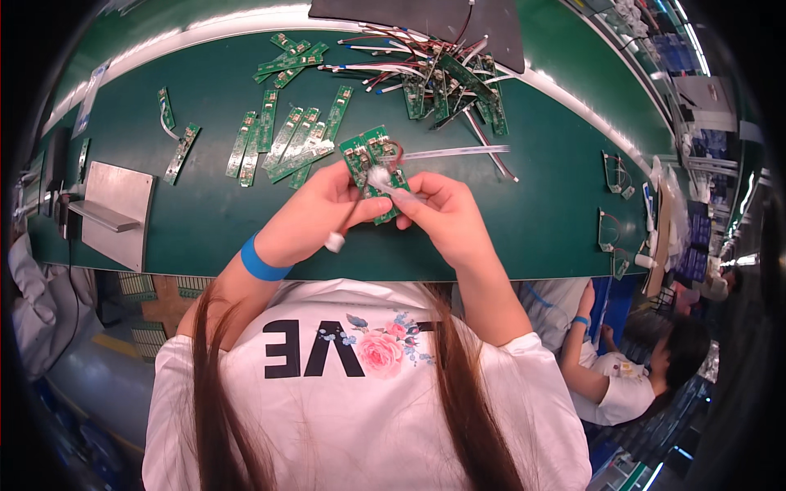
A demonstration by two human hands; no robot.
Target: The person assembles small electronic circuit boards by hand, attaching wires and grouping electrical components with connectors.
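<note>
A green circuit board (358,156) with small components is held above the bench edge. My left hand (321,211) is closed on its left side, with the thumb across the lower part. My right hand (442,211) pinches a white cable (399,193) over the board's lower right, its fingers close against the board edge. The white end of that cable is blurred on the board's face. Below my left hand hangs a white connector (334,241) on a dark lead. A white flat cable (458,151) stretches rightward from behind the board.
Several narrow green boards (288,139) lie left of my hands on the green bench (540,221). A heap of wired boards (446,82) sits at the back, near a dark panel (426,20). A metal plate fixture (115,213) stands at left; a co-worker (630,376) is at right.
</note>
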